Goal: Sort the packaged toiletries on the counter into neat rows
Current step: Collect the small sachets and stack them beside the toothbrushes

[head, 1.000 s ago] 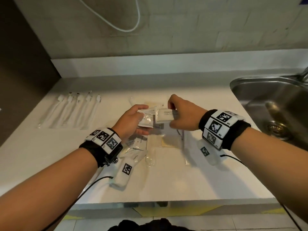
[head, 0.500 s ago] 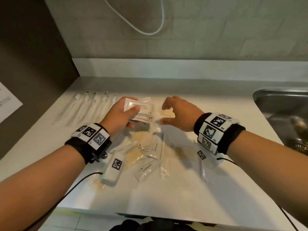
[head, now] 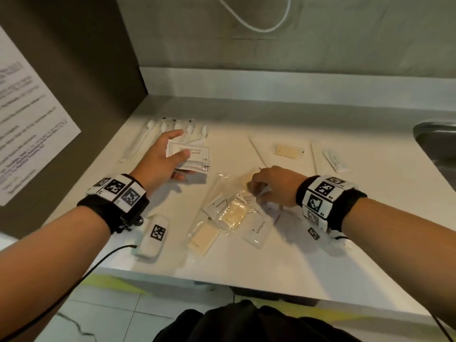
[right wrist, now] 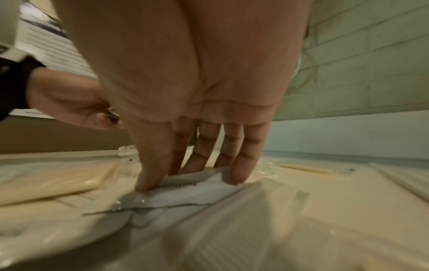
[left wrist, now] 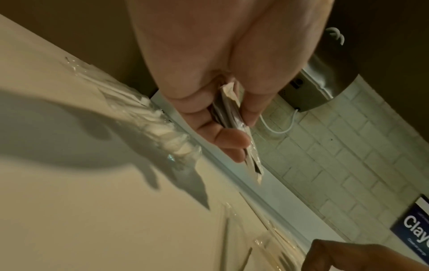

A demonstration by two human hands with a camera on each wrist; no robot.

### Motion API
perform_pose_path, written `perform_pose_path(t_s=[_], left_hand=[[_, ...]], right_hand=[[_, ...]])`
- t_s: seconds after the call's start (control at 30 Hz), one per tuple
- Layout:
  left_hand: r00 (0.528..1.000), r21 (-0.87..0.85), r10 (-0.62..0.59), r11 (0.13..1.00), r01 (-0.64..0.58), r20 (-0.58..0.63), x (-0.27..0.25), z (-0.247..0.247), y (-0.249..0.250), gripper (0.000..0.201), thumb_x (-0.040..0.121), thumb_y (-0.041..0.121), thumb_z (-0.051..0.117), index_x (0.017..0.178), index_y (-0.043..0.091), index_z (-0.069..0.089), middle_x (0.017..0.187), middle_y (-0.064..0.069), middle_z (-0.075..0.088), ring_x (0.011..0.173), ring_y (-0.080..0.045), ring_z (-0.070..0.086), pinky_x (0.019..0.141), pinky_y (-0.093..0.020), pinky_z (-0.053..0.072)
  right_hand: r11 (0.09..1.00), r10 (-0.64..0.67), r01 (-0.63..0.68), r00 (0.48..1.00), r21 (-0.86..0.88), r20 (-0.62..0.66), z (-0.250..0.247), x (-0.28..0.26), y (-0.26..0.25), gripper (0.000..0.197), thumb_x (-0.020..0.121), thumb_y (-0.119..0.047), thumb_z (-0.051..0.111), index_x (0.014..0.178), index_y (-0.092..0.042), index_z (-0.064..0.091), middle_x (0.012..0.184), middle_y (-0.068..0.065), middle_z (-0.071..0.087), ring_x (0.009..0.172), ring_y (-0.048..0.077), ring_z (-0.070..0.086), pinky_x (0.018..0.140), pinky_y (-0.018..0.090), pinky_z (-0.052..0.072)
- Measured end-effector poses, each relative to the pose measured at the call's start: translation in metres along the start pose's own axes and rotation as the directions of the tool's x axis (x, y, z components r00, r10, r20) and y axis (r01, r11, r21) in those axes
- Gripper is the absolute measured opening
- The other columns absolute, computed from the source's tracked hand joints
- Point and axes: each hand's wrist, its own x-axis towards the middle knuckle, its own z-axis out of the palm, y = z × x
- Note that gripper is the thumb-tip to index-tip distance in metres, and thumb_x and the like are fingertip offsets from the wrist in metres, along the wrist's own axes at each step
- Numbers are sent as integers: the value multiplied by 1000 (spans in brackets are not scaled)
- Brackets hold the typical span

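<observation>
In the head view, the left hand (head: 160, 159) sits left of centre, thumb on top and fingers beneath a small stack of white shampoo sachets (head: 191, 155), pinching them flat just off the counter (head: 246, 262). Behind it, in the upper left, a row of wrapped toothbrushes (head: 172, 130) already lies side by side. The right hand (head: 274, 187), centre right, curls down into the loose pile of clear-wrapped packets (head: 232, 213); a white toothpaste sachet (head: 256, 230) lies at the pile's lower right edge. A cream soap bar (head: 288, 151) rests apart toward the upper right.

The left wrist view shows the stack edge-on at centre, several thin packets squeezed between thumb and fingers (left wrist: 223, 135).

In the right wrist view, thumb and fingertips (right wrist: 241, 172) press onto a white sachet (right wrist: 192, 190) printed with what looks like "toothpaste", at lower centre; its far edge is lifting, though I cannot tell whether it is truly gripped.

To do this step well, I judge the right hand should pinch only that one sachet: the crinkled film around it looks slippery and would likely drag neighbours along. The stack needs firm, even pressure so it does not fan out.
</observation>
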Motion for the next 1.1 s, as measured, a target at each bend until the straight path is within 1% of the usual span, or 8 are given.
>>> perform_pose_path(t_s=[0.2, 0.33, 0.43, 0.53, 0.67, 0.8, 1.0, 1.1], left_hand=[[999, -24, 13, 1000, -12, 32, -7, -12, -14, 33, 92, 14, 65, 123, 22, 56, 115, -10, 68, 83, -30, 75, 66, -36, 63], [998, -31, 4, 1000, -2, 68, -10, -13, -16, 34, 90, 14, 68, 122, 22, 57, 111, -8, 69, 82, -31, 75, 67, -38, 63], [996, -46, -1, 999, 5, 90, -9, -7, -12, 37, 89, 14, 69, 123, 23, 56, 108, -6, 70, 82, -31, 75, 72, -46, 62], [995, -56, 6, 998, 0, 104, -6, 1, -7, 41, 88, 16, 70, 125, 26, 55, 107, -6, 71, 78, -30, 75, 68, -45, 63], [992, -42, 15, 999, -10, 126, -2, 9, 1, 47, 89, 17, 70, 129, 32, 50, 112, -7, 68, 77, -35, 74, 71, -46, 62], [990, -36, 15, 999, -10, 138, 0, 15, 6, 44, 90, 14, 69, 128, 28, 52, 117, -7, 66, 83, -36, 74, 76, -48, 61], [997, -43, 31, 999, -28, 76, 1, 28, 3, 38, 93, 10, 63, 125, 28, 55, 115, -1, 67, 85, -22, 75, 73, -49, 62], [998, -101, 19, 995, -13, 65, 1, 31, 2, 35, 96, 7, 57, 124, 28, 55, 109, 3, 69, 84, -18, 74, 68, -37, 63]], right_hand=[[974, 210, -212, 977, -73, -40, -3, 0, 11, 6, 94, -23, 56, 98, -19, 58, 105, -1, 63, 91, 17, 56, 77, 25, 42], [948, 303, -304, 953, -90, -28, -7, -12, 17, 18, 92, -19, 56, 109, -14, 60, 112, 3, 64, 101, 21, 58, 87, 30, 49], [977, 211, -210, 975, 29, -72, -6, -17, 2, 16, 91, -12, 53, 105, -13, 60, 112, 3, 62, 105, 21, 58, 94, 34, 49], [992, 109, -104, 991, 67, -75, 5, -12, -14, 20, 89, -27, 60, 106, -17, 55, 109, 0, 60, 100, 19, 60, 89, 33, 51], [988, 153, -153, 988, -10, 6, 15, 0, -16, 28, 79, -41, 69, 94, -28, 49, 97, -7, 53, 92, 18, 56, 87, 33, 50], [980, 198, -198, 977, -15, 78, 8, 4, -16, 26, 80, -39, 70, 72, -32, 46, 82, -9, 56, 84, 17, 57, 81, 30, 49], [978, 170, -138, 963, 157, -210, -26, 2, -17, 24, 77, -25, 77, 84, -22, 54, 85, -6, 56, 80, 15, 53, 59, 18, 35], [963, 81, 0, 953, 269, -292, -47, 4, -25, 26, 72, -27, 81, 79, -22, 56, 83, -5, 59, 76, 14, 52, 59, 20, 35]])
